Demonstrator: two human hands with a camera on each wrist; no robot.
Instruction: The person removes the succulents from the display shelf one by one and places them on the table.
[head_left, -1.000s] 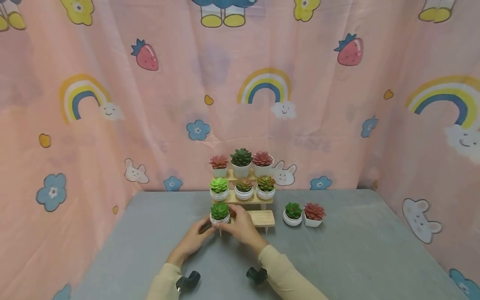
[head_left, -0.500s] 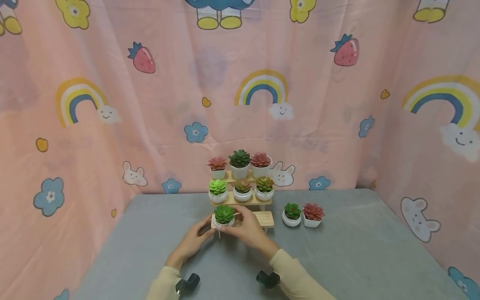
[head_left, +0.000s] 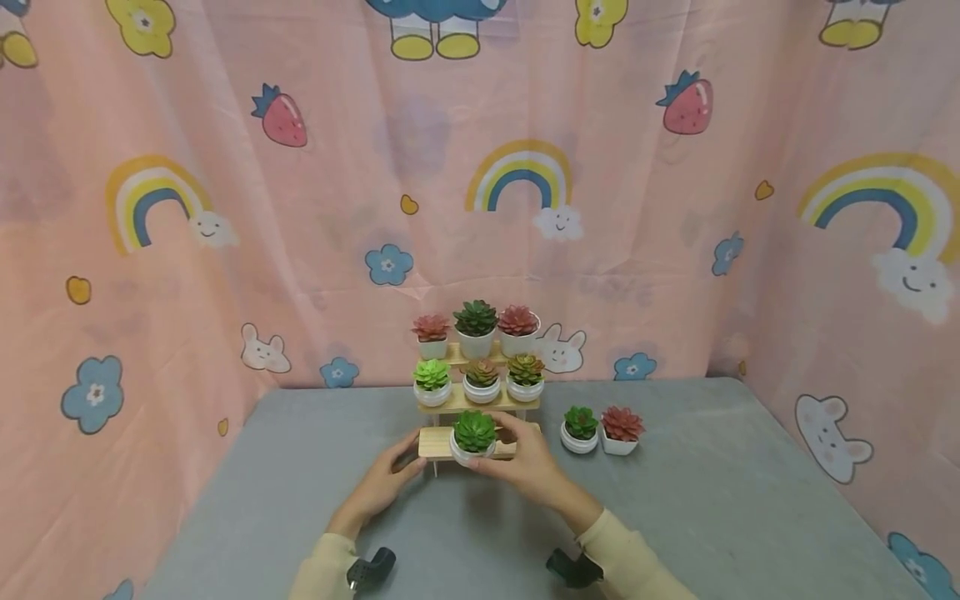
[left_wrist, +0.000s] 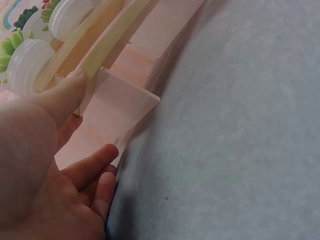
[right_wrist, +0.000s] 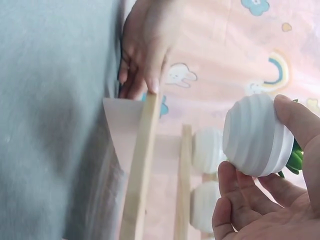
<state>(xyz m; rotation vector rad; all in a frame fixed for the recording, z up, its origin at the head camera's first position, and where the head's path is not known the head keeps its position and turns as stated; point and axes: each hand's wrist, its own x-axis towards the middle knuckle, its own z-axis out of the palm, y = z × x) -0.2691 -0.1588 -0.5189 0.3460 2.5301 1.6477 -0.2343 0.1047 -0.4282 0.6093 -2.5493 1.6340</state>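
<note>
In the head view my right hand holds a potted succulent, green in a white round pot, in front of the bottom step. The right wrist view shows the ribbed pot between thumb and fingers, tilted and apart from the wooden board. My left hand is at the left end of the bottom step of the three-tier plant stand. Its thumb touches the board's end in the left wrist view, with the fingers bent beside the pale support. The right wrist view also shows this contact.
Three potted succulents, including a dark green one, stand on the top step. Three more, including a light green one, fill the middle step. On the grey table, a green succulent and a red one stand right of the stand.
My right hand has carried the green potted succulent rightward from the left end of the bottom step, towards its middle. The left hand has stayed at the stand's left end.
</note>
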